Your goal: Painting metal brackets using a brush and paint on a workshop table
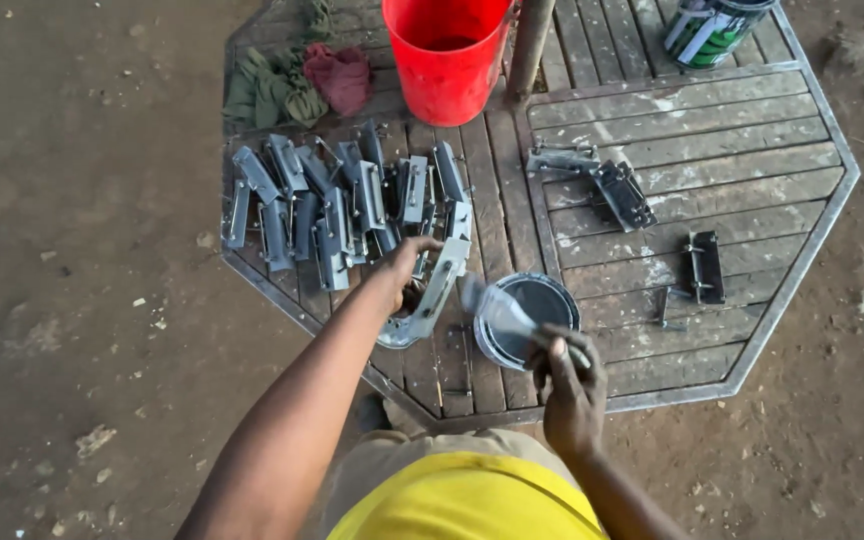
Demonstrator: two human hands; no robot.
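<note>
Bare dirt ground lay all round a low octagonal wooden surface (712,130) with a metal rim. The left hand (404,268) had its fingers closed round a curved grey bracket (430,300), whose long axis ran from the hand's lower left up toward the right, its upper end near the pile of grey brackets (342,205) just behind. The right hand (570,385) gripped a paintbrush (497,312), fingers shut on the handle, the blurred bristles pointing up-left toward the held bracket and hanging over the rim of an open paint can (537,318). Bracket and brush tip were near each other, the can between the two hands, and the right hand was the nearer to it. Unpainted dark brackets (620,192) lay well apart on the right half, where open planks remained. A red bucket (447,60) stood behind, rags (297,85) to its left. The near rim ran close below both hands.
</note>
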